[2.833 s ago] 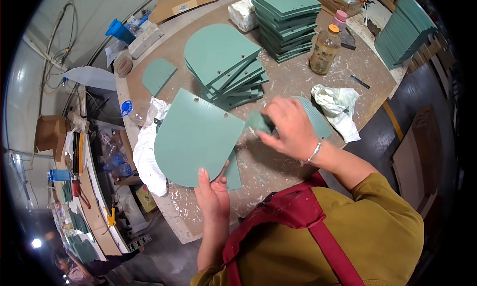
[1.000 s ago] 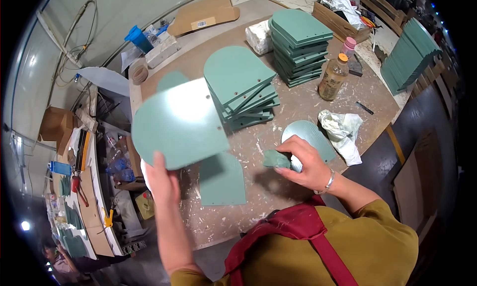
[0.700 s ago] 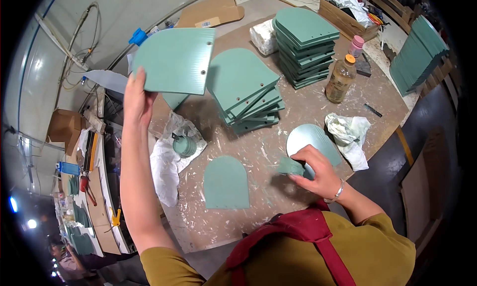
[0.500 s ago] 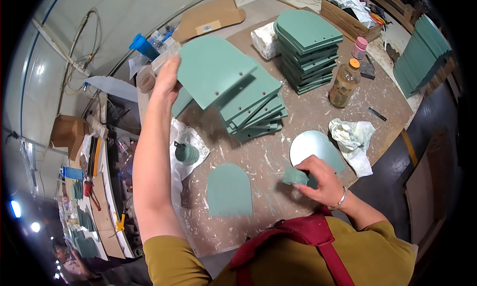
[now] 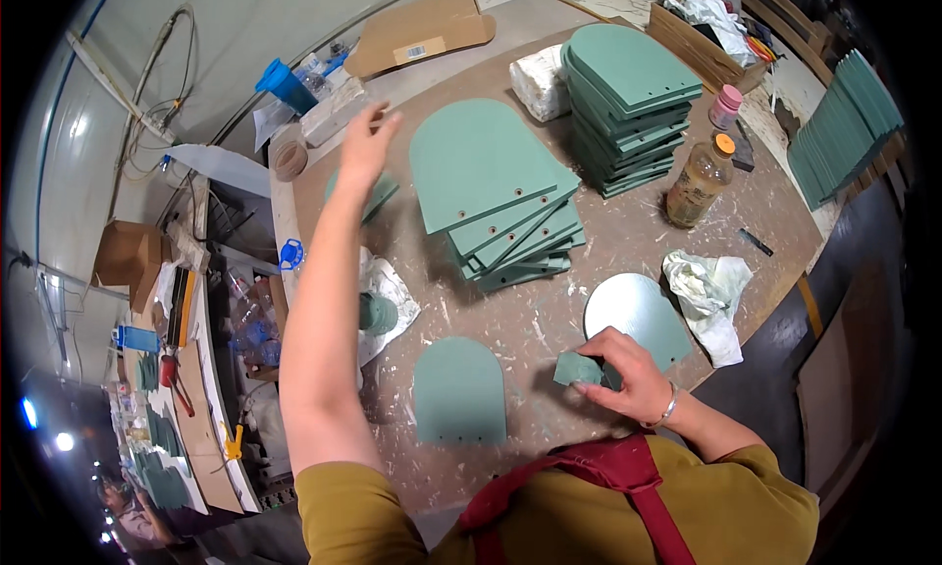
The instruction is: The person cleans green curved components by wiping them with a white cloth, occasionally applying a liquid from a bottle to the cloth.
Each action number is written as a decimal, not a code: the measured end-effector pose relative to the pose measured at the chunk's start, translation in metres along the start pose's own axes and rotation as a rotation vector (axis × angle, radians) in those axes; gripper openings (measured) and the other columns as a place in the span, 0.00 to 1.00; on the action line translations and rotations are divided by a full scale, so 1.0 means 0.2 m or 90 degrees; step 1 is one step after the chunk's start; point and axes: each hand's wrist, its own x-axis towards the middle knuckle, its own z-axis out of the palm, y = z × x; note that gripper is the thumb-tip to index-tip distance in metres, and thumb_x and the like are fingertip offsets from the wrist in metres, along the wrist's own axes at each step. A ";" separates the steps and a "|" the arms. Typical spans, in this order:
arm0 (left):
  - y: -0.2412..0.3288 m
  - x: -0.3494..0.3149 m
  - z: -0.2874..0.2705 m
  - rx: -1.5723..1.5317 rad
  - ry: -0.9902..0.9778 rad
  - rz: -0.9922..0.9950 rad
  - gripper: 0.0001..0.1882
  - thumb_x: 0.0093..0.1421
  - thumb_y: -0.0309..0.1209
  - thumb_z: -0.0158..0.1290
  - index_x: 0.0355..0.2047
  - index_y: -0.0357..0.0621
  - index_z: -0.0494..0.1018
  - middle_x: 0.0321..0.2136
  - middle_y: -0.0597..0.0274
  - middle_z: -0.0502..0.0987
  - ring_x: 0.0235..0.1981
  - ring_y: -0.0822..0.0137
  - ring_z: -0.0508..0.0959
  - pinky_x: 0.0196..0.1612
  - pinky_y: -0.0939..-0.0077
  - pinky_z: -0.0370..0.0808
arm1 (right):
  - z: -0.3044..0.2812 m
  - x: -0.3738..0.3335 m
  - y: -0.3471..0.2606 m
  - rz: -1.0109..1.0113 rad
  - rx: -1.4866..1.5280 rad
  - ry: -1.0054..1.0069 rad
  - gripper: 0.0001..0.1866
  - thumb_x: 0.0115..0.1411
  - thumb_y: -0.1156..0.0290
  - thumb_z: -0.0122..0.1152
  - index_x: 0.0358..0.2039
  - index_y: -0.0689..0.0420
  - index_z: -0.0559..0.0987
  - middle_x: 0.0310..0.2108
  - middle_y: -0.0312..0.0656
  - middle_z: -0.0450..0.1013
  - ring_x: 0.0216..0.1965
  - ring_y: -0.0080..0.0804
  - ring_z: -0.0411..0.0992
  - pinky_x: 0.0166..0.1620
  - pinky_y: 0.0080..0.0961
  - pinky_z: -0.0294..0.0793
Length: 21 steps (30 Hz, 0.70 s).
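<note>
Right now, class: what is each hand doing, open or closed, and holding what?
Left hand: open, fingers spread, holding nothing, above the table beside the fanned stack of green panels.
Right hand: closed on a small green block.

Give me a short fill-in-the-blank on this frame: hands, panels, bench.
1. The right hand grips a small green ____ beside the pale arched panel.
2. The left hand is raised over the bench with ____ in it.
3. The amber bottle has an ____ cap.
4. A single green arched panel lies ____ on the bench in front of the person.

Missing words: block; nothing; orange; flat
</note>
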 end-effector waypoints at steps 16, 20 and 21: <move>-0.07 -1.72 -0.58 -0.154 0.252 -0.306 0.11 0.66 0.33 0.48 0.39 0.37 0.73 0.36 0.61 0.79 0.37 0.74 0.76 0.40 0.81 0.68 | 0.28 0.12 0.01 0.407 0.573 -0.157 0.18 0.65 0.66 0.54 0.51 0.64 0.71 0.41 0.38 0.73 0.37 0.24 0.71 0.43 0.22 0.72; -0.15 -2.17 -0.54 -0.161 0.279 -0.398 0.10 0.65 0.28 0.48 0.42 0.36 0.73 0.31 0.63 0.78 0.35 0.75 0.75 0.38 0.83 0.69 | 0.31 0.18 0.07 0.452 0.585 -0.168 0.16 0.65 0.67 0.55 0.49 0.63 0.72 0.39 0.39 0.74 0.36 0.25 0.73 0.41 0.21 0.74; -0.15 -2.25 -0.52 -0.151 0.271 -0.406 0.10 0.65 0.28 0.48 0.42 0.36 0.73 0.31 0.63 0.78 0.34 0.75 0.75 0.38 0.83 0.69 | 0.32 0.21 0.10 0.459 0.586 -0.167 0.15 0.64 0.67 0.55 0.49 0.62 0.72 0.38 0.39 0.74 0.35 0.25 0.73 0.40 0.22 0.75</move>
